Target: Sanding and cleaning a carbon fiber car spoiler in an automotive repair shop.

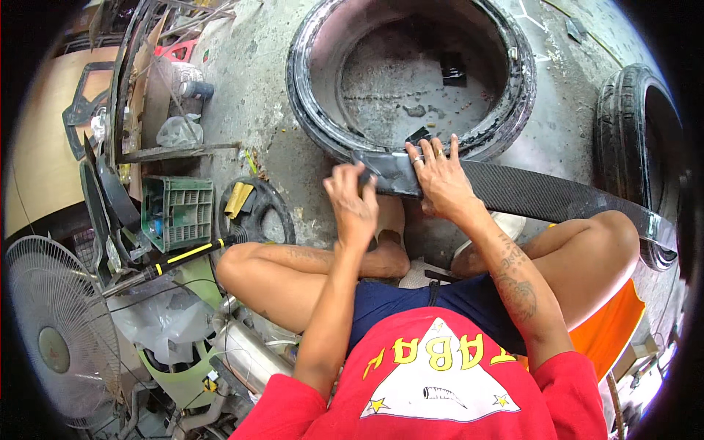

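A long black strip of tyre rubber (528,192) runs from the middle of the view out to the right, past my right knee. My right hand (440,180) lies flat on the strip's left end, fingers spread, pressing it down. My left hand (353,202) is closed around a small dark tool at the strip's left edge; the tool is mostly hidden by my fingers. Just beyond both hands lies a large black tyre (308,81) flat on the concrete floor, with a small black object (452,70) inside its ring.
A second tyre (623,110) stands at the right. On the left are a green plastic crate (177,213), a black disc with a yellow piece (253,209), a yellow-handled tool (183,257), a standing fan (51,330) and piled scrap. I sit cross-legged on the floor.
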Demonstrator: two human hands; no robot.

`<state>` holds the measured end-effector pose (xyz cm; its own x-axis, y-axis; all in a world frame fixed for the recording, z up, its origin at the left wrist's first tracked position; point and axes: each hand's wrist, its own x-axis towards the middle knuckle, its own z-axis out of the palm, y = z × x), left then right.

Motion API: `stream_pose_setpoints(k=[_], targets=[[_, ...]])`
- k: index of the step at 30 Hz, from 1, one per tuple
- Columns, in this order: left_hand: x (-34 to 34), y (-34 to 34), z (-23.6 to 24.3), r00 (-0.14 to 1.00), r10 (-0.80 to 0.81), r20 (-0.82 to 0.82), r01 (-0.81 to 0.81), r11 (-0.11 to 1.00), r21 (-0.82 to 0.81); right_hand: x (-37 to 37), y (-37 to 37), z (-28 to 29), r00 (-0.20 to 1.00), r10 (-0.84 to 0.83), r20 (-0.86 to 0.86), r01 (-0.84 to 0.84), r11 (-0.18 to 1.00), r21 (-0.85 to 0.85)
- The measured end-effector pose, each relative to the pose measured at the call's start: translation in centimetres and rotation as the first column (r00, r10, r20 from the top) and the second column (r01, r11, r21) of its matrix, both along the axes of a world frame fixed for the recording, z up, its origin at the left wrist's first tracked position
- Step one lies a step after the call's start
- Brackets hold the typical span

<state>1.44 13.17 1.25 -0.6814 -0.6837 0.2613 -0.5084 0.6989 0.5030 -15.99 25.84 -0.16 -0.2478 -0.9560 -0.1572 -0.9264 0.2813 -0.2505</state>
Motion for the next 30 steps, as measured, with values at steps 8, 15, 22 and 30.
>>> stream_pose_setpoints(k=[8,15,22,30], targets=[[0.3,-1.3,0.2,0.999,0.032,0.031,-0.031,0.999,-0.039,0.3,-0.1,-0.1,1.000,-0.002,-0.027,0.001,0.998,-0.063],[1.2,-3.0,0.4,0.999,0.043,0.023,-0.042,0.997,-0.060,0.8,-0.1,0.5,0.999,0.021,-0.030,-0.022,0.999,-0.041],[0.0,-1.4,0.2,1.000,-0.012,0.024,0.011,0.999,0.031,-0.5,0.8,0.1,1.000,-0.030,-0.009,0.030,1.000,0.004],[5.2,-7.5,0.2,0.920,0.365,-0.145,-0.352,0.930,0.111,-0.3,-0.9,2.4,0.997,-0.030,0.065,0.037,0.993,-0.115]])
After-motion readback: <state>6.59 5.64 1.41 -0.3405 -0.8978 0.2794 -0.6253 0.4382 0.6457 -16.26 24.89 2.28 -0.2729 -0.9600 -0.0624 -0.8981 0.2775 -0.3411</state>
